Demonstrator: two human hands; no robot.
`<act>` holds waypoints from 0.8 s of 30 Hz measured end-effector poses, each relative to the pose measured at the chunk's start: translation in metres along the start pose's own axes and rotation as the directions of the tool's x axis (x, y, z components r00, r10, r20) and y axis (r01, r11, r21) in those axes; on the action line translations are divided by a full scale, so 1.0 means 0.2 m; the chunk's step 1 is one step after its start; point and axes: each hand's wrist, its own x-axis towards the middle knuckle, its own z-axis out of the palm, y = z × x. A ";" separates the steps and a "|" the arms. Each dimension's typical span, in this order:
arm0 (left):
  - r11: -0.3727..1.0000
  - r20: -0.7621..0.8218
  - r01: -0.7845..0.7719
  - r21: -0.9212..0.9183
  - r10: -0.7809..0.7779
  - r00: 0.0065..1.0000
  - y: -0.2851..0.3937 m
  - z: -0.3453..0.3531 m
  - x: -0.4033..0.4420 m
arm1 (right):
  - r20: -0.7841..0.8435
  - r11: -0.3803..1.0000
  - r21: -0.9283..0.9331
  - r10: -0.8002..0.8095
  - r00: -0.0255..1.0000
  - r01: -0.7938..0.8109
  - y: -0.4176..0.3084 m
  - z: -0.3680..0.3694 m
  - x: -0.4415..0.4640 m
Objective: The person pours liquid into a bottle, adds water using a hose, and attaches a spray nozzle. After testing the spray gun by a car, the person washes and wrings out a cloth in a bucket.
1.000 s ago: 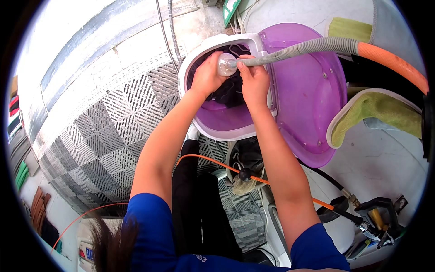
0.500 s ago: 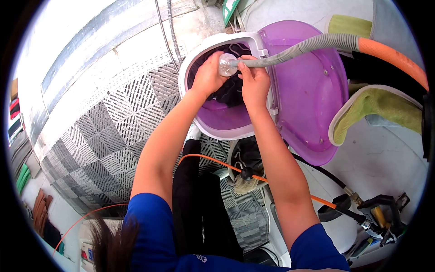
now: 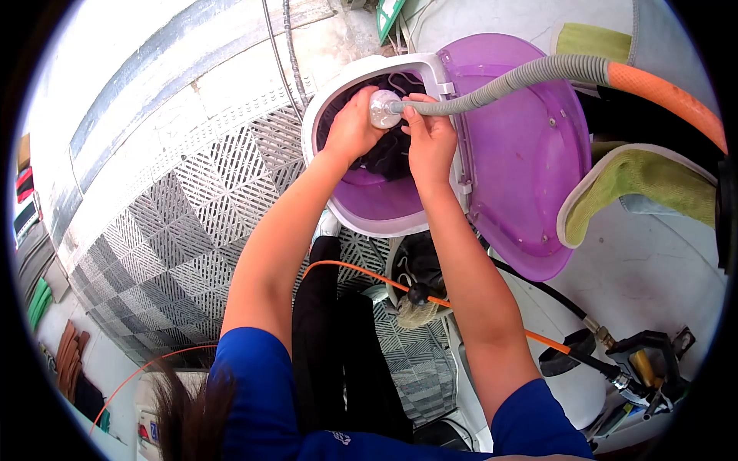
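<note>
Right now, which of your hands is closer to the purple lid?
Right: the right hand, on the gray hose, is beside the purple lid; the left hand, holding the clear piece, is farther away.

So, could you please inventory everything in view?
Clear rounded piece: one, colourless, in left hand
Ribbed hose: one, grey and orange, in right hand
Bin: one, white-rimmed purple, beneath the hands
Dark contents: uncertain count, black, inside bin
Lid: one, purple, open, right
Cloths: two, green, far right
Cord: uncertain count, orange, lower centre
Floor tiles: many, grey, left and centre
Legs: two, black-trousered, lower centre
Sleeves: two, blue, bottom
Hands: two, bare, over bin
</note>
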 end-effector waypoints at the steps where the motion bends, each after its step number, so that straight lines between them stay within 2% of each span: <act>1: 1.000 0.001 0.002 -0.002 -0.002 1.000 0.00 0.00 0.00 | -0.001 1.000 0.001 -0.008 1.000 0.008 0.00 0.00 0.00; 12: 1.000 0.021 0.024 0.011 -0.025 0.999 0.01 -0.01 0.00 | -0.022 0.996 0.093 -0.013 1.000 0.015 -0.02 -0.02 -0.04; 14: 0.999 0.035 0.048 0.016 -0.048 0.998 0.03 -0.02 -0.01 | -0.115 0.996 0.018 -0.087 0.989 0.090 0.00 -0.04 -0.05; 17: 0.998 0.021 0.055 -0.007 -0.055 0.998 0.08 -0.05 -0.04 | -0.172 0.988 -0.085 -0.140 0.975 0.127 0.05 -0.08 -0.05; 19: 0.993 -0.021 0.099 -0.056 -0.101 0.995 0.17 -0.10 -0.09 | -0.132 0.988 -0.076 -0.147 0.980 0.138 0.03 -0.11 -0.09; 21: 0.992 -0.054 0.093 -0.084 -0.098 0.994 0.29 -0.18 -0.14 | -0.205 0.991 -0.098 -0.113 0.972 0.095 -0.04 -0.12 -0.17; 22: 0.990 -0.090 0.088 -0.112 -0.099 0.991 0.36 -0.24 -0.17 | -0.156 0.997 -0.070 -0.053 0.986 0.042 -0.17 -0.15 -0.23; 23: 0.985 -0.087 0.124 -0.117 -0.134 0.987 0.45 -0.32 -0.20 | -0.082 0.998 -0.024 -0.063 0.995 0.061 -0.29 -0.19 -0.30; 24: 0.987 -0.118 0.083 -0.135 -0.099 0.988 0.53 -0.39 -0.23 | -0.009 0.996 0.021 -0.081 0.997 0.081 -0.42 -0.24 -0.37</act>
